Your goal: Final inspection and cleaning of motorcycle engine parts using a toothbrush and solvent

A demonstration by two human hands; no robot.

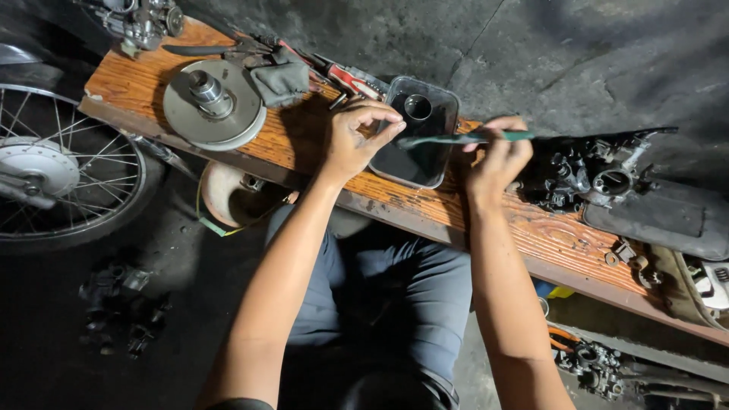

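Note:
My left hand (355, 137) rests at the left rim of a clear plastic tray (448, 102) of dark liquid, its thumb and fingers pinched on something too small to make out. My right hand (497, 156) grips a green toothbrush (456, 139), whose head reaches left over the tray toward my left fingers. A small metal ring-shaped part (418, 106) sits in the liquid at the tray's far end. The tray stands on a long wooden plank (531, 228) across my lap.
A round metal pulley disc (213, 102), a grey rag (282, 76) and hand tools (345, 76) lie on the plank's left. A dark carburettor body (596, 175) sits on the right. A spoked wheel (61, 171) stands at left; small parts (114, 304) lie on the floor.

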